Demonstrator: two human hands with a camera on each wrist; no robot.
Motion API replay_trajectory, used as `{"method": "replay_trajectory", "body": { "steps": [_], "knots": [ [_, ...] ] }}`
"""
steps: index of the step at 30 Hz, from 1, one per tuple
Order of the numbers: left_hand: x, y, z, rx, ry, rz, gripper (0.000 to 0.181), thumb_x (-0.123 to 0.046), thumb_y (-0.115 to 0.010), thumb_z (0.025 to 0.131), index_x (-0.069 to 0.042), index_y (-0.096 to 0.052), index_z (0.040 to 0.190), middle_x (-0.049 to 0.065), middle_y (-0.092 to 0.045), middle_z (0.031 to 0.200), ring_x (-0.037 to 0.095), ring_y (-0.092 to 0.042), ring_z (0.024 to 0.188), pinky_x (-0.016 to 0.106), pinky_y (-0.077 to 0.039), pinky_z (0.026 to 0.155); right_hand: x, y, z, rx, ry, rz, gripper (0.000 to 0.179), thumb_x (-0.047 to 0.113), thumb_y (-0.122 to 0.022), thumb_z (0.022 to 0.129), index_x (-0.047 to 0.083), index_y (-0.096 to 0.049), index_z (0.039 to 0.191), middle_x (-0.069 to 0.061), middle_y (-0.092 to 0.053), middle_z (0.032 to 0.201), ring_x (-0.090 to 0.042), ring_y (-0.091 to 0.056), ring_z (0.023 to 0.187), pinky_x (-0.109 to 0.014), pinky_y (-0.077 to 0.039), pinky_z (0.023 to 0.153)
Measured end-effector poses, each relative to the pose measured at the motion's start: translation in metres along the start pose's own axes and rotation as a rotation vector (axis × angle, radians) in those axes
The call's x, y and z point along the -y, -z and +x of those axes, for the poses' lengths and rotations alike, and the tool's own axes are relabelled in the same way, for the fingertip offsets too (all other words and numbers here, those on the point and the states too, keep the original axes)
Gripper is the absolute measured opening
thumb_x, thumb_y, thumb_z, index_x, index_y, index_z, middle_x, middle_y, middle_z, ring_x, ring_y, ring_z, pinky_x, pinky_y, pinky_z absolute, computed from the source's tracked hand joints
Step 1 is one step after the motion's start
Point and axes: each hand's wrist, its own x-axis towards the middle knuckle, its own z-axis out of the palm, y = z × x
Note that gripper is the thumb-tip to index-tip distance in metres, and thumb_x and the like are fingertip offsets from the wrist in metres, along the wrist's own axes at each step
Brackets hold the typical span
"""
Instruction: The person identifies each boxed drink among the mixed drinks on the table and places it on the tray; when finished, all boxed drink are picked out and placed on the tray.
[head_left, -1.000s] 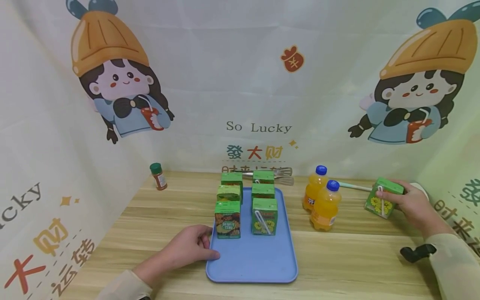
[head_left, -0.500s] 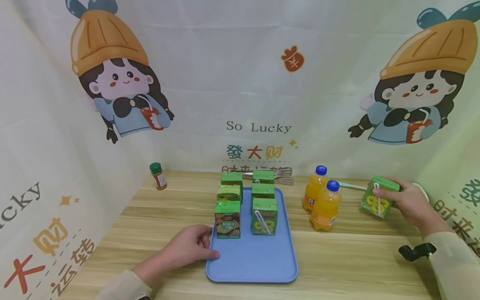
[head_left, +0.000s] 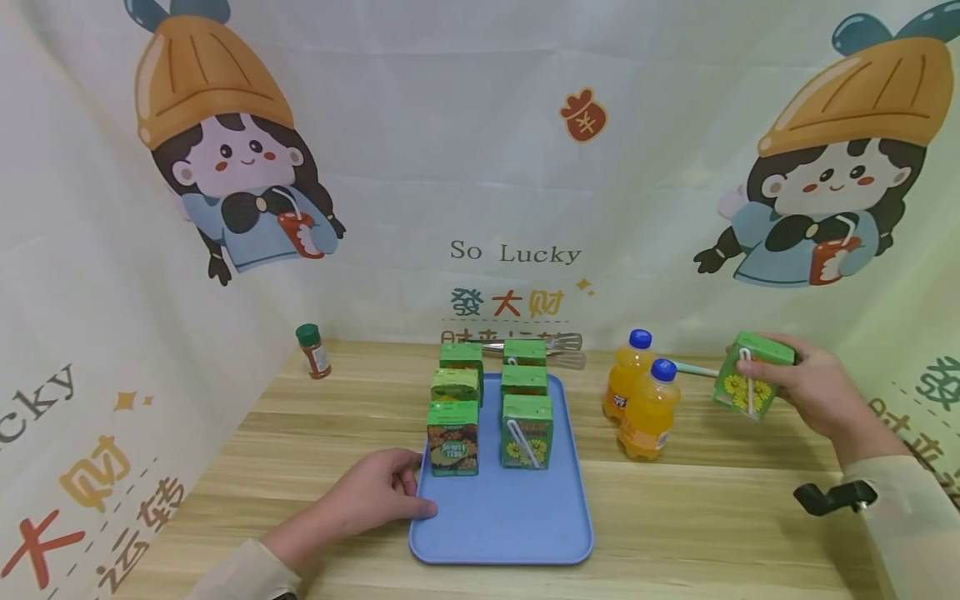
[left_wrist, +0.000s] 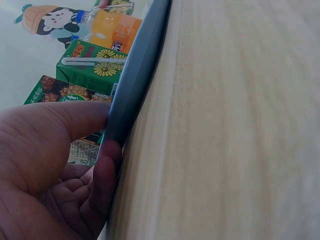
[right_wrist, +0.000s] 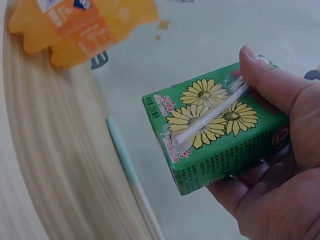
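Note:
My right hand grips a green drink carton with yellow flowers and a straw on its front. In the right wrist view the thumb lies across the front of this carton and the fingers wrap behind it. My left hand pinches the left rim of a blue tray, thumb on top and fingers beneath. Two rows of green drink cartons stand on the tray, among them a front left carton with a brown picture and a front right flowered carton.
Two orange drink bottles with blue caps stand between the tray and my right hand. Behind them lies a pale green stick-like handle. Metal utensils lie behind the tray. A spice jar with a green lid stands at the back left.
My right hand has lifted the flowered carton and brought it a little to the left, toward the bottles. The left hand stays at the tray's rim.

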Motion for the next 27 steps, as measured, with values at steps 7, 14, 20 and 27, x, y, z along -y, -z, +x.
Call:
{"method": "replay_trajectory", "body": {
  "steps": [7, 14, 20, 27],
  "knots": [
    [0.0, 0.0, 0.0, 0.002, 0.005, 0.003, 0.076, -0.024, -0.099, 0.085, 0.016, -0.064, 0.14, 0.001, -0.066, 0.086, 0.016, -0.06, 0.071, 0.026, -0.048, 0.06, 0.018, -0.008, -0.004, -0.009, 0.008, -0.098, 0.037, 0.012, -0.076, 0.107, 0.045, -0.068, 0.122, 0.022, -0.077, 0.109, -0.006, -0.072, 0.093, -0.024, -0.062, 0.077],
    [0.0, 0.0, 0.0, 0.002, 0.006, -0.003, 0.076, -0.023, -0.098, 0.085, 0.016, -0.064, 0.139, 0.002, -0.066, 0.086, 0.016, -0.06, 0.071, 0.026, -0.048, 0.06, 0.035, -0.018, -0.009, 0.006, 0.015, -0.041, 0.037, 0.008, -0.076, 0.107, 0.042, -0.073, 0.123, 0.018, -0.08, 0.11, -0.01, -0.074, 0.089, -0.025, -0.064, 0.077],
    [0.0, 0.0, 0.0, 0.001, 0.002, 0.003, 0.075, -0.023, -0.098, 0.085, 0.016, -0.064, 0.139, 0.002, -0.066, 0.086, 0.016, -0.06, 0.071, 0.026, -0.049, 0.06, 0.052, -0.028, -0.016, 0.003, 0.024, -0.031, 0.038, 0.007, -0.078, 0.105, 0.041, -0.074, 0.123, 0.015, -0.08, 0.108, -0.011, -0.075, 0.086, -0.026, -0.065, 0.076],
    [0.0, 0.0, 0.0, -0.001, 0.007, 0.006, 0.075, -0.023, -0.099, 0.085, 0.015, -0.064, 0.139, 0.002, -0.066, 0.086, 0.017, -0.061, 0.072, 0.026, -0.049, 0.06, 0.067, -0.038, -0.023, 0.012, 0.046, 0.0, 0.041, 0.002, -0.078, 0.103, 0.039, -0.076, 0.122, 0.01, -0.08, 0.105, -0.012, -0.076, 0.084, -0.027, -0.065, 0.075]
  ]
}}
